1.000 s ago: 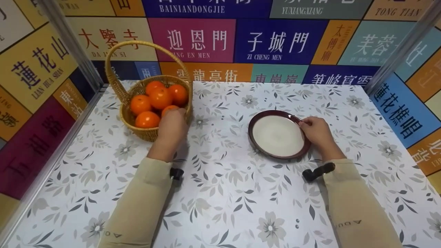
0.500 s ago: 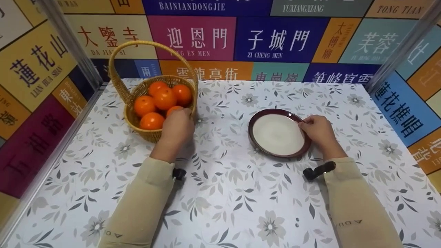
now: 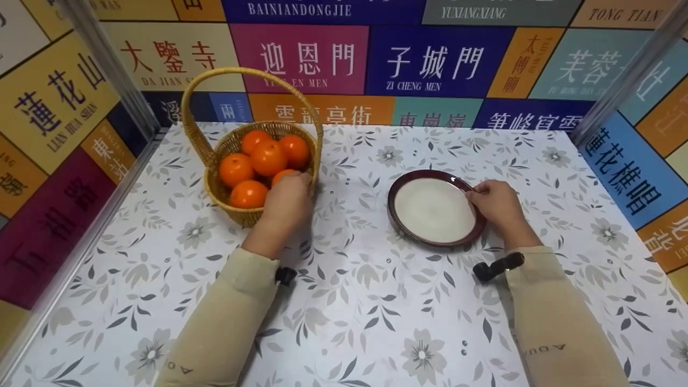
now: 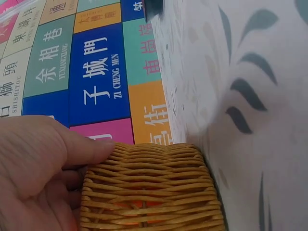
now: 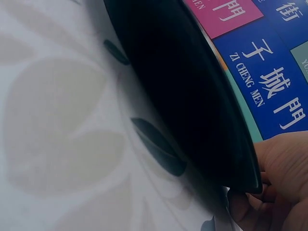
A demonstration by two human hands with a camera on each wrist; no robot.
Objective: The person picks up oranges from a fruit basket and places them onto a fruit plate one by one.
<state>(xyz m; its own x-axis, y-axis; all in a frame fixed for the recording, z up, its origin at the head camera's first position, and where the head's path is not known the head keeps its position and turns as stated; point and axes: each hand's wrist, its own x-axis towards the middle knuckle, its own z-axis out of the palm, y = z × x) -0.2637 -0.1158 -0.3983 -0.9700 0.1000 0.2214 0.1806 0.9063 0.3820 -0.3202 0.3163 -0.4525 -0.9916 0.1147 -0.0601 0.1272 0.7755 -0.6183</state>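
A wicker basket (image 3: 236,211) with a tall arched handle holds several oranges (image 3: 269,158) at the back left. My left hand (image 3: 288,207) grips its near right rim; in the left wrist view the thumb of the left hand (image 4: 38,159) lies over the top edge of the woven basket wall (image 4: 149,192), with fingers on the inner side. On the right, my right hand (image 3: 501,207) pinches the right rim of a plate (image 3: 434,210) with a cream centre and dark red-brown rim. In the right wrist view, the right hand (image 5: 284,178) holds the edge of the plate (image 5: 192,96), its dark underside showing.
A white tablecloth (image 3: 365,301) with grey leaves and flowers covers the table. Panels with colourful place-name signs (image 3: 430,59) stand along the back and both sides. A patterned strip of cloth separates the basket from the plate.
My left hand has slid the basket with its oranges to the right and slightly nearer. The right hand and the plate have stayed almost in place.
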